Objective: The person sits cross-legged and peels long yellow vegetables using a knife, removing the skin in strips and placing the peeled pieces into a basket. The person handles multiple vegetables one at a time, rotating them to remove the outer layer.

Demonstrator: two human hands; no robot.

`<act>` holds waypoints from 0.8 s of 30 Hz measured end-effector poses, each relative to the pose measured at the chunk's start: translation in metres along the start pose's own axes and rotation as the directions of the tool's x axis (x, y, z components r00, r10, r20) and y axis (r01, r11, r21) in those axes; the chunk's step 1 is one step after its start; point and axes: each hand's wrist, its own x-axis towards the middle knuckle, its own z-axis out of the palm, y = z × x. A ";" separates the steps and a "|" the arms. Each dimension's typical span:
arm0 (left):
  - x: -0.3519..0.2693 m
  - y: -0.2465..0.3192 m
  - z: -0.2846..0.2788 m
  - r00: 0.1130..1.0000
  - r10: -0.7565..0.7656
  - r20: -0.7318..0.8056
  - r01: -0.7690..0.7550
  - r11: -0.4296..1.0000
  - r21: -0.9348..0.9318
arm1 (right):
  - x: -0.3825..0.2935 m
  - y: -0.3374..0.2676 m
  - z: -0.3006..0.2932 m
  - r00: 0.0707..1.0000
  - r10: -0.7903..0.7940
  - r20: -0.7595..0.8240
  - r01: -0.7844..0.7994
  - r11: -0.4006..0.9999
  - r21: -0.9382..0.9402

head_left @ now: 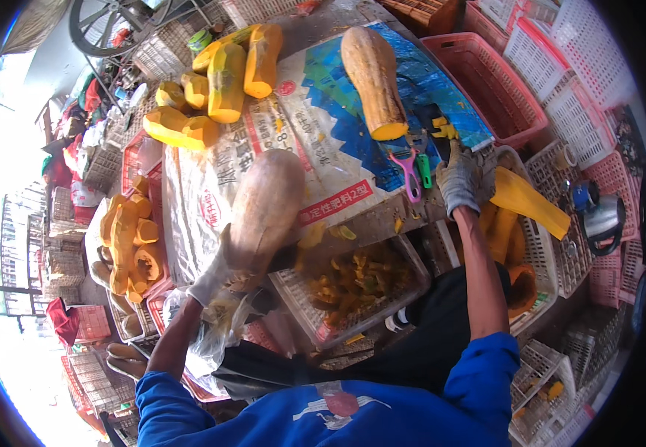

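Note:
My left hand [213, 279], in a pale work glove, rests against the lower left side of a large unpeeled squash [269, 212] at the table's near edge. The gloved right hand [459, 176] is at the table's right edge, close to yellow peel pieces [445, 128]; whether its fingers hold anything is not clear. Left of it lie a pink peeler [409, 176] and a green-handled tool [424, 170]. Beyond them lies another squash [373, 81], its near end cut and orange. Several peeled squash pieces [226, 84] lie at the table's far left.
A crate of peelings [351, 285] stands below the table's near edge. Peeled squash fills crates at the left [133, 240] and right [502, 234]. An empty red crate [485, 84] is beyond the right edge, near a metal kettle [602, 220]. Printed sacking [323, 167] covers the table.

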 end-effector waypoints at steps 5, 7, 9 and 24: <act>-0.009 0.015 0.000 0.972 0.231 -0.048 -0.195 0.902 0.386 | 0.009 0.023 0.006 0.936 0.131 0.325 -0.094 0.988 -0.126; -0.010 0.028 0.008 0.988 0.122 -0.090 -0.091 0.953 0.290 | 0.008 0.021 0.007 0.941 0.211 0.263 -0.182 0.974 -0.132; -0.014 0.037 0.014 0.995 0.058 -0.082 -0.040 0.978 0.204 | 0.006 0.017 0.003 0.935 0.255 0.245 -0.233 0.966 -0.116; -0.008 0.021 0.013 0.940 0.333 -0.073 -0.291 0.895 0.337 | -0.151 0.006 -0.118 0.236 -0.269 0.934 -0.570 0.740 0.357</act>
